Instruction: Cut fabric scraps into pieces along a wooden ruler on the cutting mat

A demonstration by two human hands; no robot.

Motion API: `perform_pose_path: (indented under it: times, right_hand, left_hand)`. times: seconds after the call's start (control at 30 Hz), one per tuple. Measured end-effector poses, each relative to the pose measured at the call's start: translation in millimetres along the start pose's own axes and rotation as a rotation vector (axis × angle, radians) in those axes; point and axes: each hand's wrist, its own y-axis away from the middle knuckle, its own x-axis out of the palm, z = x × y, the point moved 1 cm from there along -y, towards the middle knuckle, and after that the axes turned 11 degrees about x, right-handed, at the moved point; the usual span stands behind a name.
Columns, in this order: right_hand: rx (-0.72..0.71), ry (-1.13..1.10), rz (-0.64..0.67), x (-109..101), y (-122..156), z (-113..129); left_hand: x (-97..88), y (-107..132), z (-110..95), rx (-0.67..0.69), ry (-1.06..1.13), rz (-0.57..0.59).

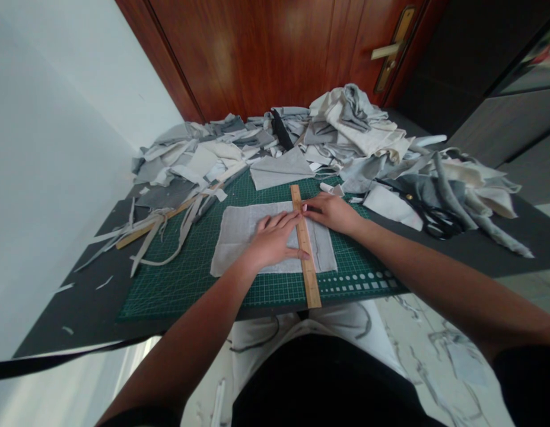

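A light grey cloth piece [239, 231] lies flat on the green cutting mat [177, 284]. Across its right part runs a wooden ruler [313, 290], pointing away from me and overhanging the table's front edge. My left hand [275, 240] is spread flat, fingers and thumb pressing on the ruler and cloth. At the ruler's far right edge, my right hand [332, 210] pinches a small pale pinkish chalk-like piece [304, 208] against the cloth. A thin dark line shows on the cloth right of the ruler.
Heaps of grey and cream fabric scraps [346, 124] line the table's back. Black-handled scissors [439, 222] lie at the right. At the left are a long wooden strip [141, 233] and cloth strips [181, 237]. A wooden door [257, 53] stands behind.
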Motion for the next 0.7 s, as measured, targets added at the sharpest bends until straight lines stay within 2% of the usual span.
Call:
perform_pose_path:
  times: [0.23, 0.7]
  right_hand:
    - [0.033, 0.075, -0.016, 2.2, -18.5, -10.0]
    - [0.05, 0.157, -0.045, 7.0, -31.9, -16.8]
  left_hand:
    - [2.1, -0.1, 1.9, 0.002, 0.003, 0.008]
    - [1.3, 0.3, 1.7, -0.002, 0.013, 0.007]
